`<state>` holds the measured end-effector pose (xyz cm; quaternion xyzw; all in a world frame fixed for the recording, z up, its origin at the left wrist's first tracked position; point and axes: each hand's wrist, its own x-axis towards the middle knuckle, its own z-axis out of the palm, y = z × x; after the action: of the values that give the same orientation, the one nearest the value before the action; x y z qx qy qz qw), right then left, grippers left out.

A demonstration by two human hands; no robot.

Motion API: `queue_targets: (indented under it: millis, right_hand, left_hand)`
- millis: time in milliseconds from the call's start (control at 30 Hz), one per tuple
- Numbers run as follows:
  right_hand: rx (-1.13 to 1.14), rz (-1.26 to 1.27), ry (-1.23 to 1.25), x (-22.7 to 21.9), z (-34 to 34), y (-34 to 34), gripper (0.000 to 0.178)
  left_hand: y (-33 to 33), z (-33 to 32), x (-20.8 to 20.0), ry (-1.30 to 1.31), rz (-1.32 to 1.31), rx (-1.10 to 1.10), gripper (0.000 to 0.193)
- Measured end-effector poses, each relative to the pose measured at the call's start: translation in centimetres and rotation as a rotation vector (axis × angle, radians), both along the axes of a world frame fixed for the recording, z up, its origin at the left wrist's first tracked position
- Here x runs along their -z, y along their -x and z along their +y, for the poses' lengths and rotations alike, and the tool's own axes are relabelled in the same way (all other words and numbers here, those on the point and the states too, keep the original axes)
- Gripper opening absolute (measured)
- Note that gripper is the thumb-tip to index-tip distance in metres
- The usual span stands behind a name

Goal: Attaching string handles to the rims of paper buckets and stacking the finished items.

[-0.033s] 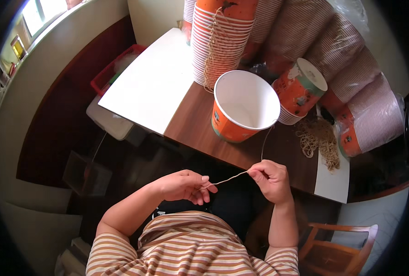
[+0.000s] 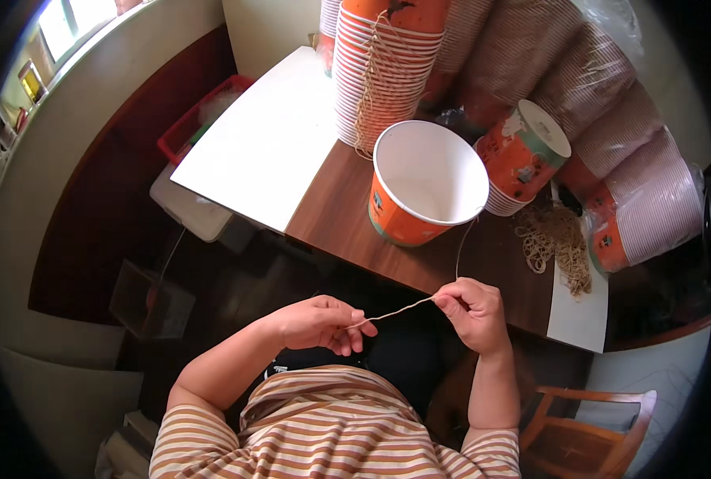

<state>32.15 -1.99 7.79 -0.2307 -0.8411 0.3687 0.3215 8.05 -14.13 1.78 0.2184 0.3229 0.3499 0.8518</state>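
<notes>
A thin beige string [image 2: 402, 308] stretches between my two hands, in front of the table edge. My left hand [image 2: 320, 322] pinches one end between thumb and fingers, its lower fingers loosely curled. My right hand [image 2: 472, 313] grips the string between thumb and curled forefinger. From there the string runs up to the rim of an orange paper bucket [image 2: 407, 222], at its right side. White inside and standing upright, the bucket appears to have nothing in it. How the string is fastened at the rim is too small to make out.
Behind the bucket rises a tall stack of orange paper buckets [image 2: 389, 80] with strings hanging down it. An upside-down bucket [image 2: 523, 152] and a heap of string loops [image 2: 562, 243] lie to the right. Plastic-wrapped bucket stacks [image 2: 659, 207] line the back. A wooden chair [image 2: 579, 435] stands lower right.
</notes>
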Motion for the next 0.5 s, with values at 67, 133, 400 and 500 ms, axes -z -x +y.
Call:
queue_targets:
  millis: [67,133,400,500]
  right_hand:
    - [-0.004,-0.016,0.004,0.0,0.1,-0.4,0.008]
    - [0.039,-0.094,0.09,-0.1,0.1,-1.0,0.009]
    - [-0.15,-0.251,-0.143,-2.6,-3.7,1.6,0.058]
    - [-0.276,-0.152,0.145,0.2,-4.6,3.6,0.061]
  left_hand:
    - [0.0,-0.2,0.6,0.001,0.016,-0.026,0.034]
    - [-0.2,-0.3,1.0,-0.017,0.077,-0.031,0.031]
    - [-1.3,1.0,-2.1,-0.235,0.367,0.061,0.023]
    - [-1.9,1.9,-2.7,-0.368,0.411,0.05,0.026]
